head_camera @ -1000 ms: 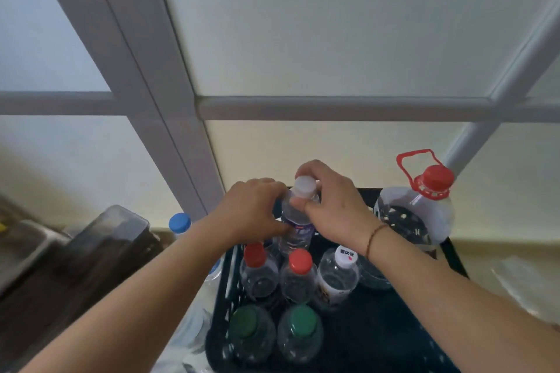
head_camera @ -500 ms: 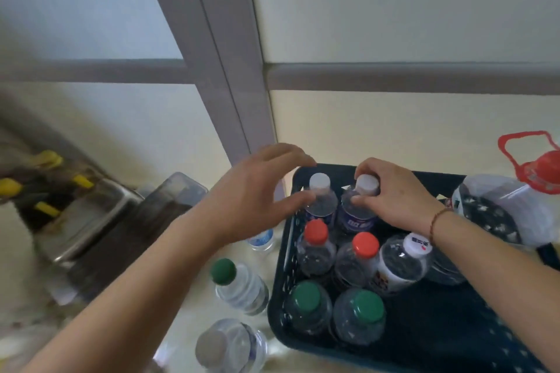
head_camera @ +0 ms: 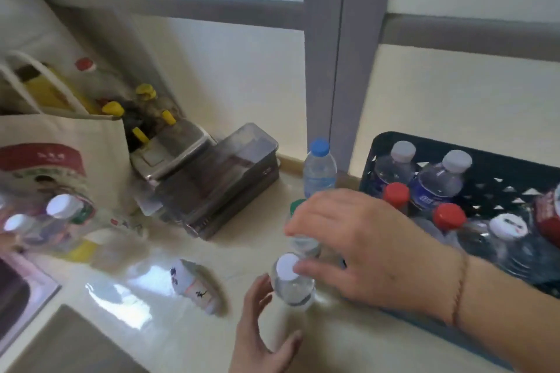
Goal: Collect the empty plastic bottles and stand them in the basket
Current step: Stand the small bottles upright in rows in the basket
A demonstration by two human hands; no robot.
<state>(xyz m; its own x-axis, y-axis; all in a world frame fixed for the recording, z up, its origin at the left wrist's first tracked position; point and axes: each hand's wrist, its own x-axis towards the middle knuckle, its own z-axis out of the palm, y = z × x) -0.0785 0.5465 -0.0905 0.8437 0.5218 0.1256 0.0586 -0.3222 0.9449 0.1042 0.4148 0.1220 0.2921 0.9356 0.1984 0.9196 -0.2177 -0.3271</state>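
Observation:
The dark blue basket (head_camera: 391, 142) stands at the right on the counter, with several capped bottles upright in it, among them a blue-labelled white-capped one (head_camera: 439, 182). Left of the basket, my right hand (head_camera: 366, 245) curls over a green-capped bottle (head_camera: 303, 244), fingers above and thumb below. My left hand (head_camera: 260, 333) wraps the body of a white-capped bottle (head_camera: 291, 281) just in front of it. A blue-capped bottle (head_camera: 319, 169) stands by the basket's left wall. One clear bottle with a white label (head_camera: 194, 288) lies on its side on the counter.
A cloth tote bag (head_camera: 60, 160) with yellow-capped bottles stands at the far left, and more clear bottles (head_camera: 60, 221) blur in front of it. A dark lidded box (head_camera: 218, 179) lies by the wall. A sink edge (head_camera: 30, 297) shows bottom left.
My view swung left and down. Both hands left the white-capped bottles in the basket and came down onto the two bottles on the counter beside it.

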